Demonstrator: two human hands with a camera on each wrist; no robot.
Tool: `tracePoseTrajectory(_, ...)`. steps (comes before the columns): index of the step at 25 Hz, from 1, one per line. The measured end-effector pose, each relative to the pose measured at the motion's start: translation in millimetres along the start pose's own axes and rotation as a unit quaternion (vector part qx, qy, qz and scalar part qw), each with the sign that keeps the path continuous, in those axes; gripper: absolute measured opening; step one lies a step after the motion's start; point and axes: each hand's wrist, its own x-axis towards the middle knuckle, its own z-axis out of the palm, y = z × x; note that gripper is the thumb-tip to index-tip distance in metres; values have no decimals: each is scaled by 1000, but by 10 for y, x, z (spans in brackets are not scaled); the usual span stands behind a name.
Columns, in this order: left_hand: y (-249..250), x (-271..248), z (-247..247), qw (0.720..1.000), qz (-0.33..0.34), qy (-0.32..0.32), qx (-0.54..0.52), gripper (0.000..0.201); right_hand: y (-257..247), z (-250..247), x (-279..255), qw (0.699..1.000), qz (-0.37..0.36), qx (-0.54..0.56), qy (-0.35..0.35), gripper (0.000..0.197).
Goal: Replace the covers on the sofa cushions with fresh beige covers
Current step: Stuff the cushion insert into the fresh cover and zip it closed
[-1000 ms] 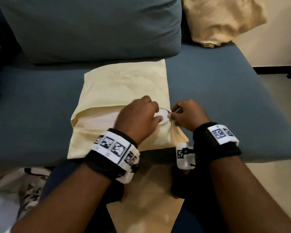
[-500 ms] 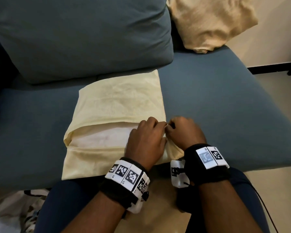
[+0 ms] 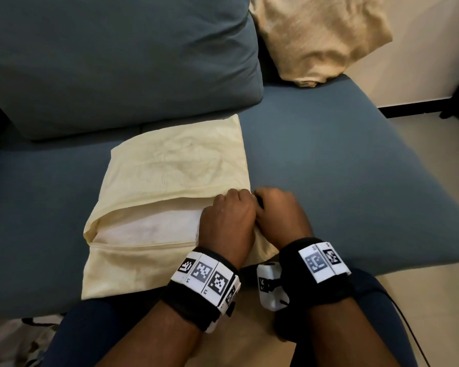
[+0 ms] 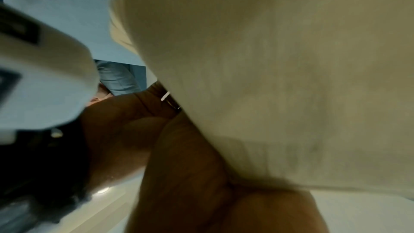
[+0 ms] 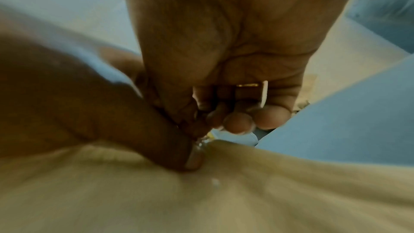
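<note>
A pale beige cover [image 3: 175, 160] lies on the blue sofa seat [image 3: 342, 168] with its long near opening gaping. The white cushion insert [image 3: 149, 226] shows inside it. Both hands meet at the right end of that opening. My left hand [image 3: 227, 218] has its fingers curled over the cover's edge [image 4: 291, 59] and grips the fabric. Touching it on the right, my right hand [image 3: 278, 213] is curled. In the right wrist view its thumb and fingers [image 5: 237, 123] pinch a small shiny zipper pull [image 5: 202, 142] at the corner of the cover [image 5: 201, 201].
A large blue back cushion [image 3: 117, 62] leans behind the cover. A second cushion in a darker beige cover [image 3: 318, 38] is propped at the back right corner. Patterned cloth [image 3: 11, 340] lies on the floor at the lower left. My knees are against the seat's front edge.
One second ago the hands were slightly apart with a round gap of the opening between them. They have since come together at the cover's right corner and hide it.
</note>
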Motion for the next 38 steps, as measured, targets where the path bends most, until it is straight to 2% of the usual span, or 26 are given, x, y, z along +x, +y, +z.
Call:
tracePoseTrajectory(3, -7, 147, -53, 1000, -4, -4, 3, 26, 18, -33, -2, 999, 11, -10, 43, 38)
tracePoseTrajectory(5, -35, 238, -88, 1000, -5, 6, 16, 19, 40, -36, 31, 998, -21, -15, 55, 36)
tracePoseTrajectory(7, -68, 304, -114, 1000, 7, -28, 8, 6, 67, -11, 61, 997, -43, -8, 64, 35)
tracePoseTrajectory(9, -133, 346, -113, 998, 24, -49, -16, 5, 110, 19, 84, 996, -32, 40, 73, 35)
tracePoseTrajectory(11, -215, 367, -78, 996, -3, -42, -79, 6, 173, 48, 117, 989, -4, 133, 63, 40)
tracePoseTrajectory(13, -274, 374, -38, 983, -62, -25, -169, 16, 230, 92, 139, 974, 38, 219, 52, 38)
tracePoseTrajectory(15, -306, 364, -7, 962, -106, -21, -250, 21, 272, 135, 156, 973, 72, 213, 46, 28)
tracePoseTrajectory(18, -326, 330, 29, 930, -143, -19, -337, 20, 271, 194, 146, 983, 87, 155, -41, 33)
tracePoseTrajectory(20, -344, 307, 61, 915, -152, -18, -373, 17, 268, 214, 170, 971, 96, 212, -56, 33)
tracePoseTrajectory(23, -341, 338, 34, 919, -157, -29, -360, 18, 245, 192, 179, 964, 95, 242, -58, 31)
tracePoseTrajectory(26, -348, 362, -11, 928, -148, -39, -339, 17, 194, 180, 128, 974, 57, 207, -68, 28)
tracePoseTrajectory(28, -341, 332, -42, 934, -143, -40, -326, 19, 199, 173, 123, 984, 51, 167, -42, 23)
tracePoseTrajectory(32, -343, 267, -135, 966, -144, -25, -215, 14, 176, 166, 155, 983, 85, 161, -12, 21)
tracePoseTrajectory(34, -424, 237, -223, 960, -181, -25, -213, 12, 171, 143, 138, 979, 112, 168, 8, 27)
tracePoseTrajectory(38, -762, -29, -393, 928, -255, 12, -271, 23, 235, 76, 123, 976, 147, 155, 41, 22)
